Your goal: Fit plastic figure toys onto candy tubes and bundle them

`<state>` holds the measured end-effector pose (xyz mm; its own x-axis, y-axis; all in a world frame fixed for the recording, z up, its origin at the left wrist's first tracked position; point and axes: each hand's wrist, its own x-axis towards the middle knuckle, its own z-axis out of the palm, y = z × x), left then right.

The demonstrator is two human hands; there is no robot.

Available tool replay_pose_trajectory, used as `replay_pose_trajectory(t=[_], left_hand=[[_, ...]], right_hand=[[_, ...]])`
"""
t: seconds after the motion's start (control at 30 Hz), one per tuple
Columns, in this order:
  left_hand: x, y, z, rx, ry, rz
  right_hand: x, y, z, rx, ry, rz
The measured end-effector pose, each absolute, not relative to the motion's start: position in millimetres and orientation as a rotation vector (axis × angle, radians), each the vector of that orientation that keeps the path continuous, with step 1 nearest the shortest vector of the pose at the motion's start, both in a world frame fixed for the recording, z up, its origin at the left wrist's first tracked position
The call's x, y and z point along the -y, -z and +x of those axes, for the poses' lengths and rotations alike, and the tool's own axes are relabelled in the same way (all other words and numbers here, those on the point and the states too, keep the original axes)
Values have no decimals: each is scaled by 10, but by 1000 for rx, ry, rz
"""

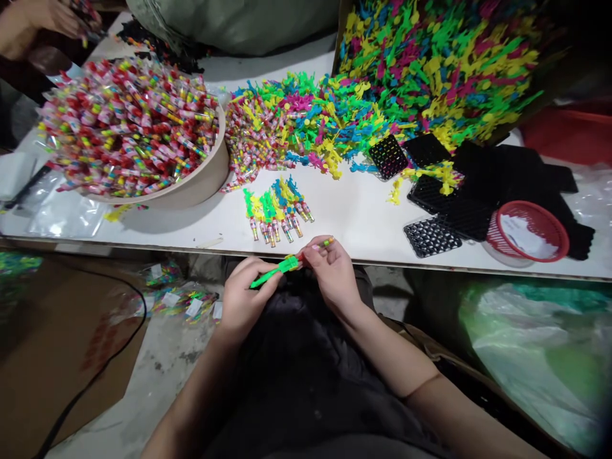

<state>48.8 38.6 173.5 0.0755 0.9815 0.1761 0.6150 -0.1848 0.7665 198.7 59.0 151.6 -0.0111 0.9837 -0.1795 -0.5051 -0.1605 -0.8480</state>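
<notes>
In my left hand (243,294) is a bright green plastic figure (270,275), pinched between thumb and fingers, with a bit of yellow at its far end. My right hand (335,275) has its fingers closed on a small candy-filled tube (327,243), whose reddish end meets the green figure. Both hands are just off the table's front edge, above my lap. Beyond them on the table lie several finished-looking pieces (273,228), each a coloured figure joined to a clear tube. Loose tubes (258,137) and loose coloured figures (329,121) are heaped behind these.
A large tub (210,167) heaped with candy tubes stands at left. A box of figures (454,70) rises at the back right. Black trays (433,236) and a red basket (564,239) lie at right. Another person's hand (52,16) shows at top left.
</notes>
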Motion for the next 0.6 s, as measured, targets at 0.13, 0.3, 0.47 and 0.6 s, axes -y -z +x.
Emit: replay_pose_trajectory(t=[0.13, 0.3, 0.47, 0.6], left_hand=[[-368, -1682, 535, -1598, -998, 1916], [-356, -1625, 589, -1590, -1064, 2012], [-365, -1621, 605, -1571, -1085, 2041], [-367, -1604, 583, -1577, -1065, 2019]], right_hand=[[-562, -1521, 1984, 670, -1462, -1001], [-552, -1530, 2001, 681, -1441, -1055], [-556, -1547, 2014, 705, -1431, -1047], [-558, -1565, 2007, 755, -1423, -1053]])
